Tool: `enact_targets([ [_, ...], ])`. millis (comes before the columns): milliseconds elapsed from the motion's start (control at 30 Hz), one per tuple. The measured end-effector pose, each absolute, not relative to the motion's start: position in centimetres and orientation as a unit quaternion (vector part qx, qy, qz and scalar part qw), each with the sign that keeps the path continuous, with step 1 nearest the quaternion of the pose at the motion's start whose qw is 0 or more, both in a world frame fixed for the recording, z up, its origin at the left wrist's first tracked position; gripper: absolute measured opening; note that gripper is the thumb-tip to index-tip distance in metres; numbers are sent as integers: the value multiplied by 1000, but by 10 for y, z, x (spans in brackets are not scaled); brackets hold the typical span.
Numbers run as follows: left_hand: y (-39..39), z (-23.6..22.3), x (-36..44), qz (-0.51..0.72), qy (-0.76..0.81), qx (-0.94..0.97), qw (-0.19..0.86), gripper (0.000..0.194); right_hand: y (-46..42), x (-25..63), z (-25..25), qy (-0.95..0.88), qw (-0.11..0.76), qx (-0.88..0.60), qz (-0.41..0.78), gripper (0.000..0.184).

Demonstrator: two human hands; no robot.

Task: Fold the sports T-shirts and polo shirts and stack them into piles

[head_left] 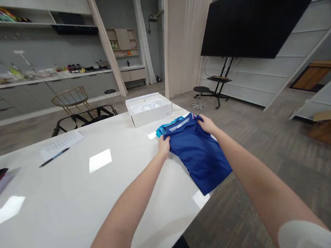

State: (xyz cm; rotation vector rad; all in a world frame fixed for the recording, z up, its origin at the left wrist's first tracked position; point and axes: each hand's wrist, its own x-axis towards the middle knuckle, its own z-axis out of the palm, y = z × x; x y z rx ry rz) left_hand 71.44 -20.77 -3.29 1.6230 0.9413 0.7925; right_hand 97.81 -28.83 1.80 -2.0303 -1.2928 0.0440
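Observation:
A dark blue piece of clothing [202,157], perhaps shorts or a jersey, lies over the table's right edge, its lower part spread towards me. A white strip runs along its far hem. My left hand [164,146] is closed on the garment's far left corner. At its far right corner, my right hand [207,124] grips the same cloth, fingers partly hidden behind it. Bright light-blue fabric [168,126] shows just beyond the dark blue edge; whether it belongs to the same garment I cannot tell.
On the white table [108,195] stands an open white box [153,115] holding something pale. A pen [54,157] lies by a printed sheet [61,144]. Chairs stand beyond the table, and a large screen [257,21] on a wheeled stand is at right.

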Motion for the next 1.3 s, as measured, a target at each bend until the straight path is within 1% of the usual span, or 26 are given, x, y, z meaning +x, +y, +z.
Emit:
enact_targets([
  [33, -208, -41, 715, 359, 402, 646, 542, 27, -289, 979, 5, -504, 376, -777, 24, 20],
  [100, -212, -41, 712, 437, 382, 585, 567, 20, -292, 983, -3, -518, 427, -741, 0, 26],
  [200, -216, -13, 710, 505, 301, 603, 540, 15, -287, 993, 25, -520, 489, -697, -70, 29],
  [267, -209, 7, 714, 525, 299, 599, 526, 17, -273, 1000, 48, -518, 500, -687, -92, 31],
  [333, -193, 13, 723, 534, 322, 581, 523, 23, -251, 1003, 58, -519, 494, -690, -99, 33],
  [433, -158, -9, 735, 500, 396, 531, 558, 25, -217, 1000, 35, -507, 449, -731, -87, 30],
  [533, -132, -46, 738, 406, 474, 461, 631, 19, -196, 990, -16, -476, 346, -809, -21, 27],
  [567, -127, -56, 737, 387, 485, 449, 643, 17, -194, 988, -31, -465, 304, -831, 12, 28],
  [633, -121, -67, 733, 377, 492, 444, 647, 17, -192, 986, -50, -451, 255, -854, 46, 31],
  [700, -118, -65, 730, 404, 480, 482, 612, 18, -191, 990, -52, -461, 254, -850, 30, 32],
  [833, -107, -44, 733, 484, 437, 585, 482, 21, -178, 1005, -26, -477, 332, -812, -54, 33],
  [900, -101, -39, 737, 479, 462, 585, 463, 23, -171, 1009, -19, -477, 349, -805, -51, 35],
  [967, -102, -42, 739, 446, 510, 565, 471, 22, -168, 1008, -23, -481, 327, -813, -3, 40],
  [1000, -106, -47, 738, 427, 537, 552, 473, 24, -170, 1006, -28, -477, 307, -822, 34, 47],
  [1033, -111, -53, 735, 411, 562, 540, 473, 30, -174, 1006, -34, -467, 288, -833, 76, 57],
  [1100, -127, -65, 727, 395, 594, 516, 475, 52, -187, 1007, -44, -430, 268, -848, 157, 76],
  [1167, -148, -74, 716, 396, 588, 491, 506, 67, -207, 1012, -47, -384, 278, -850, 229, 87],
  [1233, -169, -76, 706, 393, 560, 456, 569, 68, -231, 1022, -43, -348, 283, -843, 296, 90],
  [1300, -189, -73, 700, 358, 522, 412, 656, 59, -255, 1031, -34, -329, 261, -837, 352, 84],
])
